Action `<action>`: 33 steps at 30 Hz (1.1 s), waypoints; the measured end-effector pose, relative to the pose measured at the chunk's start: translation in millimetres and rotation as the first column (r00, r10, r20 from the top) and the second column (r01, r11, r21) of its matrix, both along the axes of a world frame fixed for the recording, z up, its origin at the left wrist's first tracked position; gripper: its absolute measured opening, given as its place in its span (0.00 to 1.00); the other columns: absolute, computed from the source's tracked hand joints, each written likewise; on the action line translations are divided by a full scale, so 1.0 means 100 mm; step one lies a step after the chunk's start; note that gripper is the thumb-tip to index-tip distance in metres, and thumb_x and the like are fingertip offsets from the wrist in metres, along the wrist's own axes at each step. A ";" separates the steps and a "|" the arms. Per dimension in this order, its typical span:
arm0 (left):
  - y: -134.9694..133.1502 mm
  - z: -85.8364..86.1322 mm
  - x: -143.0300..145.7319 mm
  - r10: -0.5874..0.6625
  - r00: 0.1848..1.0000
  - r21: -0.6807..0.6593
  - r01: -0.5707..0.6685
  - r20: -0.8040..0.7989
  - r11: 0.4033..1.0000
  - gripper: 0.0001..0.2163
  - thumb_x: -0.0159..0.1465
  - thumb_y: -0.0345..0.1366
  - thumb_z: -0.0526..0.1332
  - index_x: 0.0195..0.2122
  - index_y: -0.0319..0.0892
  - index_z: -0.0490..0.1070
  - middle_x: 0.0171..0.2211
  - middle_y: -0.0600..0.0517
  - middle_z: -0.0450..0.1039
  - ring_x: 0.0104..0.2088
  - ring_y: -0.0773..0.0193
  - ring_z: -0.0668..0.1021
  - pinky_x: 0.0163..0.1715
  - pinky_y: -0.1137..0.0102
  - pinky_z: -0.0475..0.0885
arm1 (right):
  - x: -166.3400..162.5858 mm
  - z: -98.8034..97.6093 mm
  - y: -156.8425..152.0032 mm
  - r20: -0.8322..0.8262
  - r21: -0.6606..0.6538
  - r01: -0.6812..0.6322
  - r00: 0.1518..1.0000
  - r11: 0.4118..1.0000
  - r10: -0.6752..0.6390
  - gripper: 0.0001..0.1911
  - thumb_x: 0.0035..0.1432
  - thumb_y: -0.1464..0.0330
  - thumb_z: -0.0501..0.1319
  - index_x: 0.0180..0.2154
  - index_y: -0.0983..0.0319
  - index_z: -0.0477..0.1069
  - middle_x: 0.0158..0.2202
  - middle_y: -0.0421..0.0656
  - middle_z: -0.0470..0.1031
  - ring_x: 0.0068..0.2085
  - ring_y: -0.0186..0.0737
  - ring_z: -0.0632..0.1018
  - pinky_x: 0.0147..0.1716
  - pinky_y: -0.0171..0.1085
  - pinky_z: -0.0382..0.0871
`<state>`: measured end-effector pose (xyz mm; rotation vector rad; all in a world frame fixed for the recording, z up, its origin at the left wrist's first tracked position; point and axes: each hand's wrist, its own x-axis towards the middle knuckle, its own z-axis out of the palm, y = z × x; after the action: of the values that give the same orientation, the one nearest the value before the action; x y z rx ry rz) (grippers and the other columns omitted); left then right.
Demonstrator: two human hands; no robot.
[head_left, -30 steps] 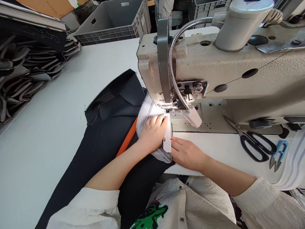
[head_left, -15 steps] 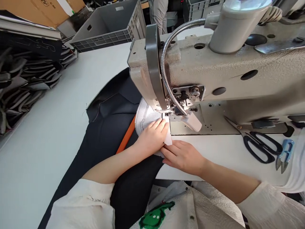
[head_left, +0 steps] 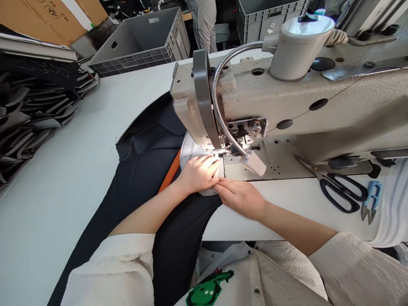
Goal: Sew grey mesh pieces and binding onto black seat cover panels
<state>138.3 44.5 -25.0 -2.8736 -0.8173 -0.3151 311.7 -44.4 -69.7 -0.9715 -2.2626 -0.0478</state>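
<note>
A piece of light grey fabric with stitched lines lies under the sewing machine's needle area, on top of a dark navy garment. My left hand presses down on this piece, fingers bent and held together just in front of the presser foot. Its edge is pinched by my right hand, whose fingertips meet those of the left. Both hands partly cover the grey fabric, and the needle is hard to make out. An orange strip runs along the garment beside my left wrist.
Black-handled scissors and blue thread snips lie to the right, near striped white fabric. A lamp on a metal hose hangs by the needle. Stacked dark pieces and a grey crate stand behind. A person's legs show beyond.
The white strip that stuck out between my hands has drawn back toward the needle and is mostly covered. My right hand has moved up and left. The view has shifted slightly.
</note>
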 end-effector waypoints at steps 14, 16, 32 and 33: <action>-0.69 0.04 -0.06 0.093 0.977 -0.130 -0.119 -0.193 0.984 0.26 0.64 0.44 0.58 0.59 0.33 0.60 0.61 0.39 0.59 0.60 0.48 0.63 0.57 0.55 0.62 | 0.17 0.12 -0.12 -0.053 -0.135 0.094 0.993 0.986 -0.102 0.12 0.63 0.71 0.53 0.35 0.62 0.75 0.30 0.40 0.77 0.30 0.32 0.74 0.28 0.34 0.58; -0.65 0.04 -0.08 0.081 0.981 -0.114 -0.102 -0.174 0.988 0.24 0.64 0.46 0.59 0.57 0.35 0.63 0.59 0.42 0.63 0.56 0.51 0.67 0.52 0.59 0.67 | 0.21 0.12 -0.13 -0.088 -0.191 0.118 0.987 0.974 -0.137 0.12 0.63 0.70 0.53 0.35 0.61 0.75 0.28 0.39 0.77 0.29 0.32 0.74 0.28 0.33 0.57; -0.66 -0.10 -0.02 0.039 0.999 0.075 -0.040 0.020 0.996 0.12 0.65 0.34 0.56 0.48 0.35 0.68 0.51 0.44 0.71 0.47 0.58 0.73 0.43 0.64 0.70 | 0.26 0.13 -0.14 -0.030 -0.217 0.058 0.997 0.975 -0.066 0.13 0.63 0.68 0.52 0.38 0.61 0.75 0.25 0.38 0.74 0.27 0.31 0.73 0.27 0.34 0.55; -0.66 -0.10 -0.03 0.036 0.999 0.073 -0.036 0.012 0.997 0.13 0.64 0.34 0.56 0.48 0.35 0.68 0.51 0.45 0.71 0.47 0.58 0.73 0.43 0.64 0.69 | 0.26 0.13 -0.14 -0.001 -0.196 0.050 0.999 0.979 -0.052 0.13 0.63 0.68 0.52 0.39 0.61 0.75 0.24 0.38 0.73 0.27 0.32 0.72 0.26 0.34 0.55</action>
<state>135.3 -21.3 -35.5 -2.7881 -0.8400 -0.3487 337.9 -58.3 -57.0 -1.1299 -2.2677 0.1583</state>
